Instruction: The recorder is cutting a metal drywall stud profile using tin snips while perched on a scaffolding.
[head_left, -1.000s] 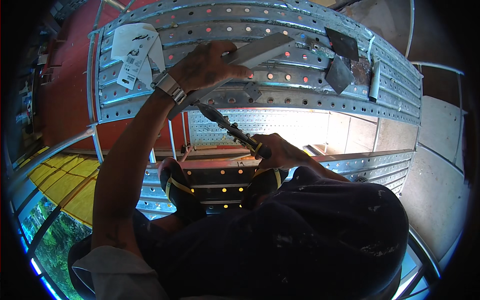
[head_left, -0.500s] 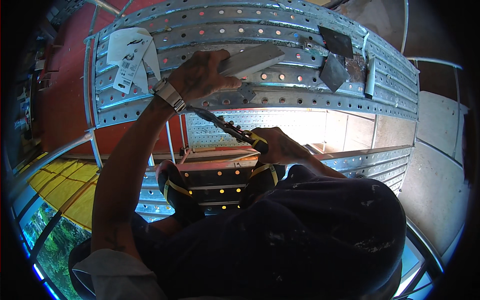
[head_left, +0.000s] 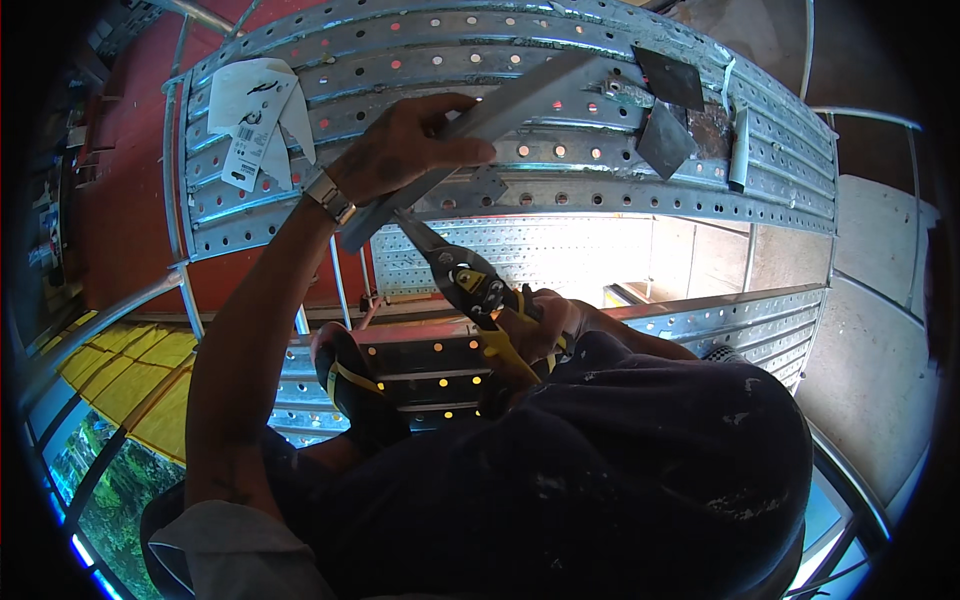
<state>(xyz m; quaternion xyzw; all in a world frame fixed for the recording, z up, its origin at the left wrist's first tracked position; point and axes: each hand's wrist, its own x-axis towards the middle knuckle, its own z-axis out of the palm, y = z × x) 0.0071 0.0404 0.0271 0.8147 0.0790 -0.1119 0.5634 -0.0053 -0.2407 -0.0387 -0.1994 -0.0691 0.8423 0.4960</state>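
Note:
My left hand [head_left: 400, 150] grips a long grey metal profile [head_left: 530, 90] between thumb and fingers. The profile slants from the lower left up to the right, above a perforated metal plank. In my right hand [head_left: 553, 325] is a pair of tin snips [head_left: 463, 278] with black and yellow handles, the fingers wrapped round them. The snips' jaws point up and left at the profile's lower end, below my left wrist. Whether the blades touch the metal I cannot tell.
On the perforated plank [head_left: 330, 130] lie torn white packaging cards [head_left: 255, 120], dark flat pieces [head_left: 666, 143] and a short light-coloured strip [head_left: 739, 150]. A lower perforated platform [head_left: 720, 325] is near my legs. Metal rails [head_left: 110, 303] and yellow sheeting [head_left: 140, 385] are at the left.
The metal profile has turned and now extends past my left wrist at its lower end. My right hand has brought the snips round so that their side shows, with the handles lower.

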